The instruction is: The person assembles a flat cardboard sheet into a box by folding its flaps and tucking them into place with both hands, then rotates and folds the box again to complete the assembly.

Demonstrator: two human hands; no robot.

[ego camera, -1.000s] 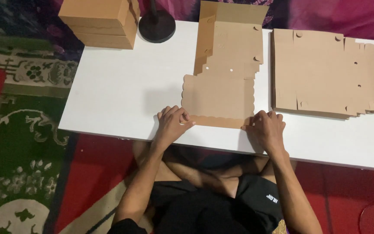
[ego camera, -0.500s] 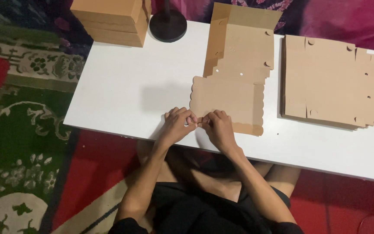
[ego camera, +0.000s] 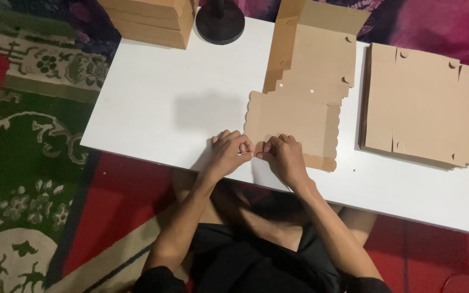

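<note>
Head view: looked down on a white counter where a flat die-cut cardboard blank lay in front of a seated person.
Left hand: the left hand sat curled at the near left corner of the blank, fingers pinched together on the cardboard edge.
Right hand: the right hand lay just beside it, fingertips touching the left hand's and pressed down on the same near edge.
Doing the step well: in my judgement the fold wanted both thumbs kept on the scored line, with pressure run evenly along it, so the crease came out straight and the scalloped side did not buckle.
Blank's place: middle of the counter, its near edge close to the counter's near rim.
Blank's axis: its long axis ran near to far, leaning slightly right at the far end, where a flap stood partly raised.
Surroundings: a stack of flat blanks lay to the right, folded boxes far left, and a round black base beside them.
</note>
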